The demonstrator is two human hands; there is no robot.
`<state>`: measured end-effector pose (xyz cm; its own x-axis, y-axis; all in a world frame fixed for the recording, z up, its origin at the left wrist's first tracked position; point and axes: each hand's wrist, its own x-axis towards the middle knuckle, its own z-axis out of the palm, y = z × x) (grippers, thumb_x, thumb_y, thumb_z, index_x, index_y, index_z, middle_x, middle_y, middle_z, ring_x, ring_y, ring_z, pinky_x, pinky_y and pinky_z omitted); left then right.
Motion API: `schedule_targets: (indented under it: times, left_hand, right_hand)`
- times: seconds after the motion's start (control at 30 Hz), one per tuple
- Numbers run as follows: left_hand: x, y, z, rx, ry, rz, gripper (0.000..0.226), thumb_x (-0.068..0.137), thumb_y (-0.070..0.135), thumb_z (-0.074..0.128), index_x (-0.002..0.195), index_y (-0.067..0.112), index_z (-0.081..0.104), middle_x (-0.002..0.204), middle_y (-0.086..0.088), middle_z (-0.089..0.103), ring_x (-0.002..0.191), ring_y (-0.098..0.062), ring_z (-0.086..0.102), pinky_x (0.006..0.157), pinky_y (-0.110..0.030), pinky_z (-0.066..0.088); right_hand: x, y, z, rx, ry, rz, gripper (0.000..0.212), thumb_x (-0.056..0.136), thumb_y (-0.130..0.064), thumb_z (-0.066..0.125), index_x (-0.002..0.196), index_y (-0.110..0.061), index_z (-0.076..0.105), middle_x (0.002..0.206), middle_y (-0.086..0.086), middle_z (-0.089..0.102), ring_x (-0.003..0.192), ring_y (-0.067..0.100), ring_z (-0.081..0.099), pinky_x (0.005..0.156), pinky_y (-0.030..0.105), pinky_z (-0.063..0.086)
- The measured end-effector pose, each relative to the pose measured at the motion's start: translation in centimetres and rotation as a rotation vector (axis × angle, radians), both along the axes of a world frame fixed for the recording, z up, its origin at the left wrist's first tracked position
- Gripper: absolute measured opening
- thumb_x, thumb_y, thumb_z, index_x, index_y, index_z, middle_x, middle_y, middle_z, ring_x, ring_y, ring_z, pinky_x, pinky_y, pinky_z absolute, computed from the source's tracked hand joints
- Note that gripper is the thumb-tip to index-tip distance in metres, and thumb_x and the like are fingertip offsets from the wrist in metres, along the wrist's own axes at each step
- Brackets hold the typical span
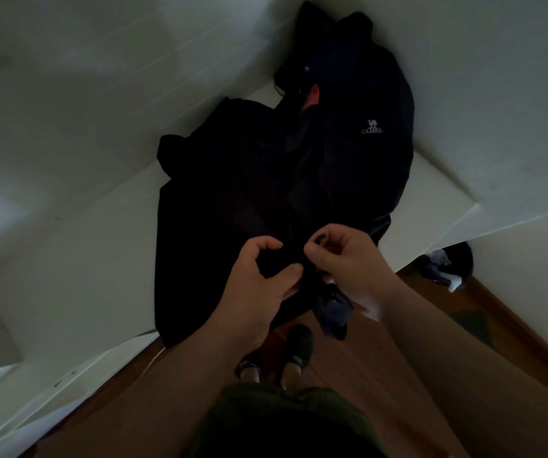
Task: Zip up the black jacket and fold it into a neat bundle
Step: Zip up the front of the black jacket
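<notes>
1. A black Camel jacket (266,193) lies across a white surface (100,242) at frame centre.
2. At lower centre, the left hand (259,285) grips one hem edge; the right hand (342,262) pinches the other.
3. Risk: in dim light, misaligned zipper ends could jam or snag fabric.
</notes>
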<state>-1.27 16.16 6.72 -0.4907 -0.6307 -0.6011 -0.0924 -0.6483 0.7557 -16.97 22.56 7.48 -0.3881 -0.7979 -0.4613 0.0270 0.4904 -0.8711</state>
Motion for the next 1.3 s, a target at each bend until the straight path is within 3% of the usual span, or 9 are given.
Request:
schedule_targets:
  times: [0.17, 0.33, 0.43, 0.53, 0.73, 0.87, 1.03, 1.17, 1.3]
  left_hand:
    - [0.1, 1.4, -0.1, 0.046, -0.045, 0.004, 0.032, 0.093, 0.001, 0.073, 0.109, 0.023, 0.056, 0.115, -0.018, 0.071, 0.097, -0.022, 0.077, 0.080, -0.027, 0.062]
    - [0.0, 1.1, 0.0, 0.044, -0.063, 0.043, 0.029, 0.094, 0.000, 0.071, 0.109, 0.020, 0.057, 0.115, -0.019, 0.070, 0.095, -0.022, 0.078, 0.082, -0.030, 0.063]
    - [0.1, 0.4, 0.1, 0.067, -0.036, 0.078, 0.029, 0.094, -0.001, 0.071, 0.113, 0.018, 0.057, 0.118, -0.020, 0.069, 0.094, -0.024, 0.078, 0.081, -0.032, 0.063]
    - [0.2, 0.1, 0.1, 0.114, -0.004, 0.083, 0.027, 0.096, 0.000, 0.069, 0.115, 0.016, 0.059, 0.116, -0.020, 0.071, 0.093, -0.024, 0.078, 0.081, -0.034, 0.063]
    - [-0.7, 0.0, 0.4, 0.308, 0.039, 0.117, 0.026, 0.094, 0.000, 0.069, 0.115, 0.014, 0.062, 0.100, -0.011, 0.072, 0.074, -0.018, 0.074, 0.078, -0.035, 0.061]
    - [-0.7, 0.1, 0.5, 0.418, 0.059, 0.085, 0.031, 0.096, -0.001, 0.063, 0.123, 0.014, 0.063, 0.103, -0.012, 0.072, 0.077, -0.020, 0.072, 0.076, -0.038, 0.061]
    - [-0.5, -0.1, 0.2, 0.450, 0.023, 0.076, 0.035, 0.098, -0.002, 0.059, 0.130, 0.011, 0.063, 0.113, -0.016, 0.073, 0.087, -0.024, 0.072, 0.075, -0.038, 0.062]
    - [-0.7, 0.5, 0.3, 0.446, 0.052, 0.101, 0.039, 0.095, -0.006, 0.064, 0.129, 0.014, 0.062, 0.121, -0.018, 0.073, 0.102, -0.030, 0.075, 0.086, -0.042, 0.061]
    - [-0.8, 0.8, 0.7, 0.428, 0.065, 0.123, 0.037, 0.096, -0.009, 0.062, 0.124, 0.016, 0.061, 0.115, -0.019, 0.074, 0.093, -0.028, 0.077, 0.085, -0.042, 0.062]
  right_hand:
    - [0.6, -0.9, -1.2, 0.140, 0.090, -0.074, 0.018, 0.100, -0.019, 0.070, 0.088, -0.007, 0.066, 0.073, 0.005, 0.059, 0.065, 0.016, 0.055, 0.061, 0.033, 0.047]
    - [1.2, -0.9, -1.5, 0.099, -0.052, -0.164, 0.015, 0.105, -0.019, 0.064, 0.092, -0.012, 0.067, 0.073, 0.001, 0.066, 0.058, 0.010, 0.058, 0.052, 0.023, 0.046]
    - [1.0, -0.1, -0.8, 0.001, -0.078, -0.092, 0.008, 0.104, -0.015, 0.063, 0.098, -0.018, 0.067, 0.088, 0.007, 0.074, 0.071, 0.012, 0.065, 0.064, 0.025, 0.053]
    - [0.8, 1.3, -0.3, -0.058, 0.035, 0.001, 0.018, 0.096, -0.007, 0.073, 0.103, -0.024, 0.067, 0.098, 0.007, 0.074, 0.087, 0.022, 0.070, 0.080, 0.035, 0.060]
    - [1.4, 3.2, -0.4, -0.185, 0.378, -0.058, 0.047, 0.092, -0.003, 0.076, 0.083, -0.048, 0.068, 0.095, -0.012, 0.075, 0.094, 0.009, 0.073, 0.083, 0.038, 0.063]
    - [1.7, 4.0, -0.4, -0.222, 0.513, -0.052, 0.034, 0.091, -0.001, 0.077, 0.097, -0.035, 0.072, 0.101, -0.020, 0.073, 0.098, 0.004, 0.071, 0.085, 0.032, 0.062]
    - [1.0, 4.3, -0.1, -0.171, 0.579, 0.167, 0.028, 0.089, -0.008, 0.081, 0.106, -0.030, 0.077, 0.104, -0.030, 0.065, 0.102, -0.008, 0.063, 0.084, 0.007, 0.048]
    - [0.9, 4.7, -0.5, -0.231, 0.634, 0.155, 0.026, 0.092, -0.005, 0.077, 0.099, -0.029, 0.071, 0.101, -0.018, 0.063, 0.097, 0.001, 0.064, 0.082, 0.012, 0.048]
    - [1.0, 5.4, -1.1, -0.261, 0.692, 0.213, 0.018, 0.096, -0.008, 0.072, 0.105, -0.024, 0.072, 0.114, -0.011, 0.057, 0.104, 0.004, 0.060, 0.084, 0.012, 0.048]
